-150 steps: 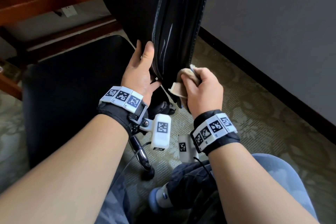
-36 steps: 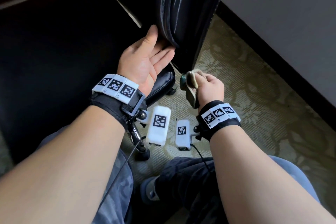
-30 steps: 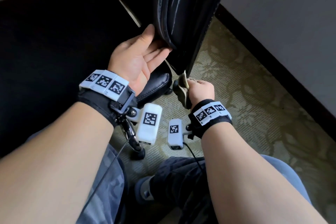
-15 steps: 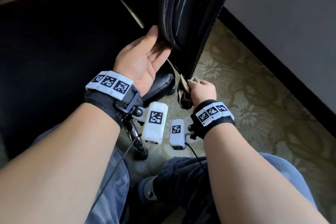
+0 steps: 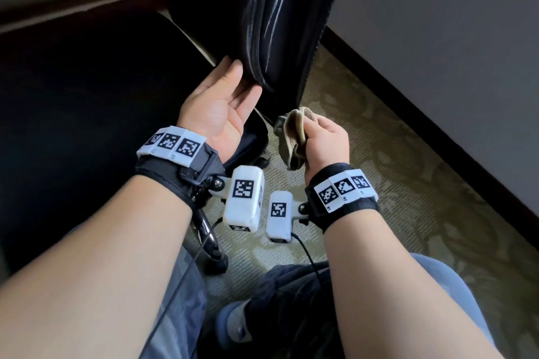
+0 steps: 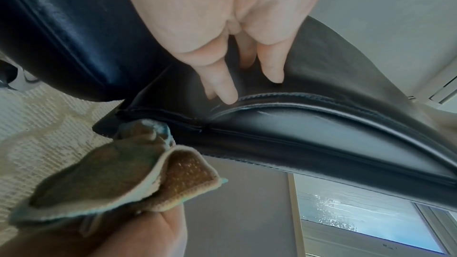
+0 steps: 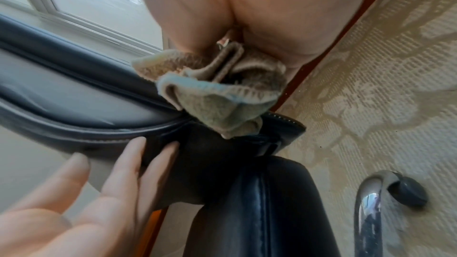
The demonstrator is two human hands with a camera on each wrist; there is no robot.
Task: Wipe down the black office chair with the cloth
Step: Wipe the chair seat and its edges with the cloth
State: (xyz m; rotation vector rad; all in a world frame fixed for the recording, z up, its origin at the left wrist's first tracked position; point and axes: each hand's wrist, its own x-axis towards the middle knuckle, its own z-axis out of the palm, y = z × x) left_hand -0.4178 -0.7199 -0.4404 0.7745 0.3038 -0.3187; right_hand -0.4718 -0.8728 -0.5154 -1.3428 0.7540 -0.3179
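The black office chair's backrest (image 5: 280, 23) stands upright at top centre, and its seat (image 5: 87, 96) fills the left. My left hand (image 5: 242, 81) is open, palm up, with straight fingers (image 6: 222, 87) touching the backrest's lower seam. My right hand (image 5: 318, 134) grips a bunched beige cloth (image 5: 291, 137) just under the backrest's bottom corner. In the right wrist view the cloth (image 7: 217, 93) touches that lower edge of the chair (image 7: 74, 105). The left wrist view shows the cloth (image 6: 118, 173) against the same corner.
A chrome chair leg (image 7: 368, 212) with a dark castor (image 7: 408, 192) stands on patterned carpet (image 5: 408, 183). A wall with a dark baseboard (image 5: 437, 131) runs along the right. My knees and a shoe (image 5: 233, 326) are at the bottom.
Over five seconds my right hand has carried the cloth down the backrest's side to its bottom corner. My left hand has gone from holding the edge to an open palm at the lower seam.
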